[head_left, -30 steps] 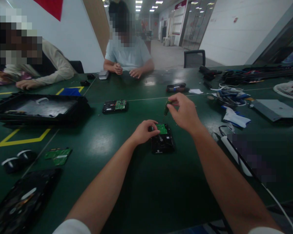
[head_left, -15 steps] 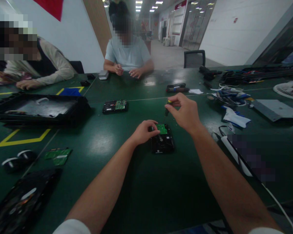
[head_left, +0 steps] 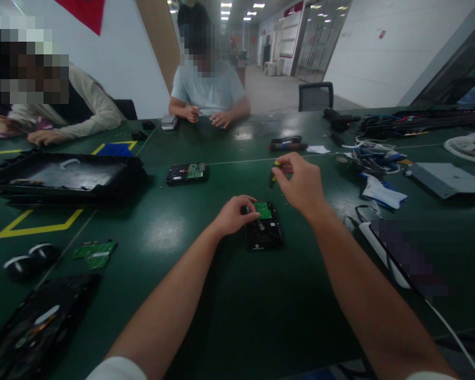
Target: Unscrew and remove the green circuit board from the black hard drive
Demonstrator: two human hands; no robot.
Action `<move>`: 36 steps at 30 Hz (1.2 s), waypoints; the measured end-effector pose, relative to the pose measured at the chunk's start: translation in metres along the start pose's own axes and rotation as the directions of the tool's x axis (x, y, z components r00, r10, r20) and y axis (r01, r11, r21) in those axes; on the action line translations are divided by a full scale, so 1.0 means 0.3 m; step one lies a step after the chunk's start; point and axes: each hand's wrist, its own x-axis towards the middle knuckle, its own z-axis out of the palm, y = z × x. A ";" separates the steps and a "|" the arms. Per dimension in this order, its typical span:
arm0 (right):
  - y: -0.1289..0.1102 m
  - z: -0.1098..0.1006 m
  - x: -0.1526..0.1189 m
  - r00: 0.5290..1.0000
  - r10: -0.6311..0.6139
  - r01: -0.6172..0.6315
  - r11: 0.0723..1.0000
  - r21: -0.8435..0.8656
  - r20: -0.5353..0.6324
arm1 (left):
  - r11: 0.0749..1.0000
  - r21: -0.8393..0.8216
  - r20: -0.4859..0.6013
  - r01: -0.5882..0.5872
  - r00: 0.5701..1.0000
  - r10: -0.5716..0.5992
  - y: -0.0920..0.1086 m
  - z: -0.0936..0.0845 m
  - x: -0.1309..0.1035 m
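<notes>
Green and faintly glossy, the table (head_left: 229,327) stretches from the bottom of the frame towards a corridor at the top, with a person in a light blue shirt (head_left: 209,87) seated across from me.

In the head view, I see the black hard drive (head_left: 267,237) lying flat just right of the centre, its green circuit board (head_left: 265,210) face up at the far end. My left hand (head_left: 234,216) lies against its upper left side, thumb and forefinger curled over the board; from here I cannot tell whether that grip pinches anything or merely steadies it. My right hand (head_left: 303,184) pinches a slim screwdriver (head_left: 272,182) by its handle, shaft pointing down near the drive's far edge. Whether the tip touches, I cannot make out.

I judge the drive to be dense for its size, rigid and rather smooth, liable to swivel if pushed from one side. I would hold it by its two long side edges and spare the exposed board, which looks the fragile part. The screwdriver seems light and stiff, best taken by the handle.
</notes>
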 end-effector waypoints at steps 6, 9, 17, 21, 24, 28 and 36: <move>-0.005 -0.008 0.003 0.996 -0.080 0.081 0.996 -0.027 0.039 | 1.000 -0.002 -0.004 -0.012 1.000 0.012 -0.003 0.001 -0.001; -0.007 -0.009 0.002 0.995 -0.095 0.097 0.995 -0.033 0.037 | 1.000 0.010 0.001 -0.007 1.000 0.007 -0.001 0.001 -0.002; -0.007 -0.004 -0.001 0.998 -0.058 0.059 0.998 -0.007 0.031 | 0.999 0.014 -0.009 -0.029 1.000 0.029 -0.014 0.003 -0.001; -0.009 -0.006 0.000 0.995 -0.098 0.100 0.994 -0.052 0.025 | 0.999 0.009 -0.011 -0.032 0.999 0.032 -0.015 0.004 -0.002; -0.010 -0.007 0.001 0.994 -0.109 0.110 0.993 -0.052 0.020 | 0.999 0.009 -0.013 -0.034 0.999 0.034 -0.011 0.004 -0.002; -0.004 -0.002 0.000 0.996 -0.086 0.086 0.996 -0.013 0.022 | 1.000 0.010 -0.010 -0.026 1.000 0.026 -0.012 0.004 0.000; -0.001 -0.002 0.003 0.996 -0.084 0.084 0.996 -0.002 0.016 | 1.000 -0.002 -0.019 -0.030 0.999 0.030 -0.020 0.007 0.000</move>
